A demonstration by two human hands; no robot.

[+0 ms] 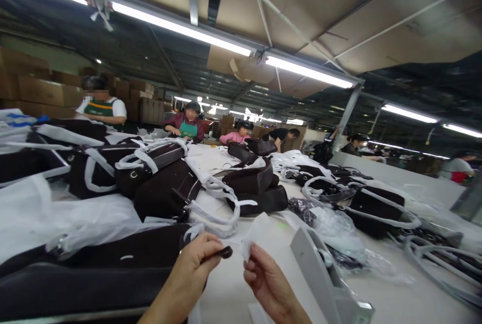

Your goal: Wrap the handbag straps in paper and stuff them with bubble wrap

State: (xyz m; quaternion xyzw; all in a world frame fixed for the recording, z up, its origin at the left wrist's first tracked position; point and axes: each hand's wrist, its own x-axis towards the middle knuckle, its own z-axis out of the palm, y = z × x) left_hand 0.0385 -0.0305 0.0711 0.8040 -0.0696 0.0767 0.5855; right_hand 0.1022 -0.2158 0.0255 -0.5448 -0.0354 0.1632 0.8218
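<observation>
My left hand [187, 271] is closed in a pinch on a dark strap [226, 252], whose rounded end sticks out past the fingertips. Between the thumb and fingers of my right hand [268, 281] is a thin white sheet of wrapping paper [257, 233], held upright just right of the strap end. A large black handbag [101, 263] lies beside and below my left hand. Whether the strap belongs to this bag I cannot tell. Right of my right hand stands a grey tape dispenser-like device [320, 268] on the white table [226, 289].
Several black handbags [161, 188] with white-wrapped handles [222, 213] crowd the table ahead. Clear plastic bags [339, 233] lie to the right, white wrapping [86, 218] to the left. Co-workers [190, 123] are across the table; cardboard boxes [45, 90] are stacked behind them.
</observation>
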